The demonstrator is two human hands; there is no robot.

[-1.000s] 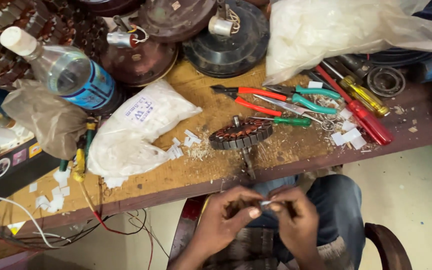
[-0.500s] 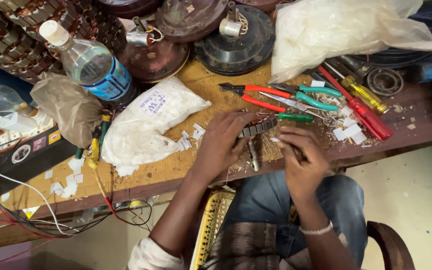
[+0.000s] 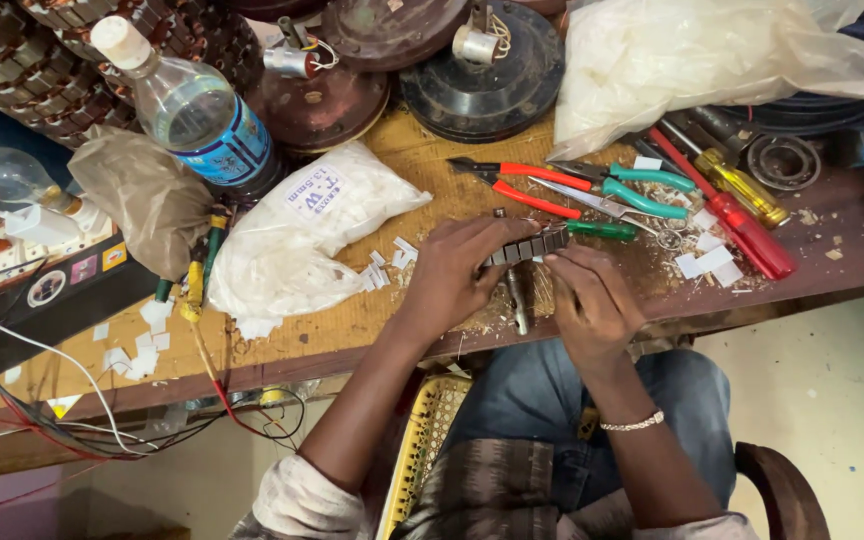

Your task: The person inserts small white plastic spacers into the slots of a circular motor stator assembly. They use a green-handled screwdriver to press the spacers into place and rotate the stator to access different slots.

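Observation:
My left hand (image 3: 457,275) rests over a round slotted metal stator core (image 3: 530,248) on the wooden workbench (image 3: 352,325), gripping its left side. My right hand (image 3: 589,300) is at the core's front right edge, fingers pinched against its slots; what it pinches is too small to see. A steel shaft (image 3: 519,298) pokes out from under the core toward me. Small white paper strips (image 3: 384,270) lie just left of my left hand.
Red-handled pliers (image 3: 522,185), teal-handled pliers (image 3: 632,190) and red and yellow screwdrivers (image 3: 742,215) lie behind the core. White plastic bags (image 3: 297,235), a water bottle (image 3: 197,115), dark motor housings (image 3: 482,70), a bulb (image 3: 12,180) and loose wires (image 3: 72,420) crowd the bench.
Both hands rose from my lap to the bench and now sit on the stator core. The view shifted closer over the bench.

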